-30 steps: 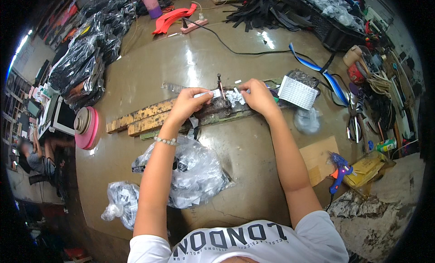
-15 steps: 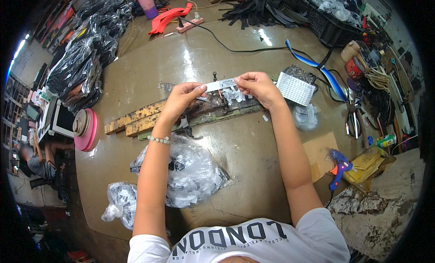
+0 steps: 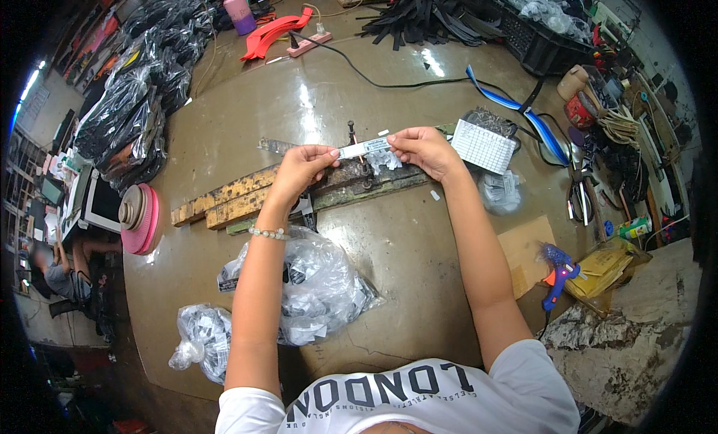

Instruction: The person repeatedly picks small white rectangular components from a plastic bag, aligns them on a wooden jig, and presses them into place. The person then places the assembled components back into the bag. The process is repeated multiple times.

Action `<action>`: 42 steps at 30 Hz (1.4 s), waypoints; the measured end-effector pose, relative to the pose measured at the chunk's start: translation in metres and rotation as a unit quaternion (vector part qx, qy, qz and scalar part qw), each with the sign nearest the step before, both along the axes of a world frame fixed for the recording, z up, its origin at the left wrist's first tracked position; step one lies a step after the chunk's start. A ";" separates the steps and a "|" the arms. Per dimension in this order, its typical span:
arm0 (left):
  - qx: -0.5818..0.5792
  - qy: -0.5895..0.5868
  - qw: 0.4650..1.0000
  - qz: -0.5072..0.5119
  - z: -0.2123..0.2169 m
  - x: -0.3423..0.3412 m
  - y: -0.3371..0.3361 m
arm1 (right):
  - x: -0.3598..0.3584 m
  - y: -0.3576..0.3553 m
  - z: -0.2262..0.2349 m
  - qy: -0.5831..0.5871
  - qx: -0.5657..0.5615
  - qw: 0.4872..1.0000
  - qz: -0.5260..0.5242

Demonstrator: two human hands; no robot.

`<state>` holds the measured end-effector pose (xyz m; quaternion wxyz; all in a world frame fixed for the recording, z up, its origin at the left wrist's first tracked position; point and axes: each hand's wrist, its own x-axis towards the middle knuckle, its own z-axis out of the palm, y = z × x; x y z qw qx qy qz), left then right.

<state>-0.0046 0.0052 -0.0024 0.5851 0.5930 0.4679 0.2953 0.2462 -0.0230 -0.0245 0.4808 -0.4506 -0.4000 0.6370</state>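
A white label strip point(image 3: 364, 148) with dark print is stretched between my two hands above the work boards. My left hand point(image 3: 301, 170) pinches its left end between thumb and fingers. At the other end, my right hand point(image 3: 426, 151) pinches it the same way. Beneath lie worn, yellow-painted wooden boards point(image 3: 243, 197), with a dark metal fixture point(image 3: 366, 181) on them. Small white label scraps point(image 3: 384, 162) are piled on the boards under the strip. A dark-and-white piece point(image 3: 305, 209) hangs at the boards' near edge beside my left wrist.
Nearer me sit a large clear bag of labels point(image 3: 321, 292) and a smaller tied bag point(image 3: 206, 337). On the right are a gridded white sheet point(image 3: 485, 146), a blue glue gun point(image 3: 557, 273) and scissors point(image 3: 580, 191). A black cable point(image 3: 366, 78) crosses the far table; pink discs point(image 3: 140, 218) stand left.
Both hands have come slightly down toward me with the strip still pinched between them. The strip's tilt has grown a little, its left end lower.
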 end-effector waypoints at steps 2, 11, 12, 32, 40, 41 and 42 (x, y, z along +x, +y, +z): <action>0.003 0.009 1.000 0.003 -0.001 0.000 0.000 | 0.000 0.001 -0.003 -0.007 0.002 1.000 0.002; 0.030 0.054 0.998 0.011 -0.003 0.001 -0.003 | 0.001 0.002 -0.009 -0.119 0.054 0.991 0.003; 0.026 0.043 0.999 0.009 -0.003 0.001 -0.003 | 0.001 0.002 -0.007 -0.106 0.063 0.992 -0.001; 0.026 -0.019 0.999 0.010 -0.005 0.010 -0.008 | -0.052 -0.004 0.002 -0.067 0.028 0.997 -0.029; 0.054 0.033 0.998 0.012 -0.012 0.010 -0.005 | -0.047 0.003 -0.020 -0.181 0.103 0.978 -0.033; 0.051 0.026 0.998 0.009 -0.011 0.010 -0.005 | -0.045 0.004 -0.022 -0.184 0.117 0.975 -0.036; 0.050 0.024 0.998 0.011 -0.010 0.010 -0.005 | -0.043 0.005 -0.023 -0.218 0.121 0.968 -0.035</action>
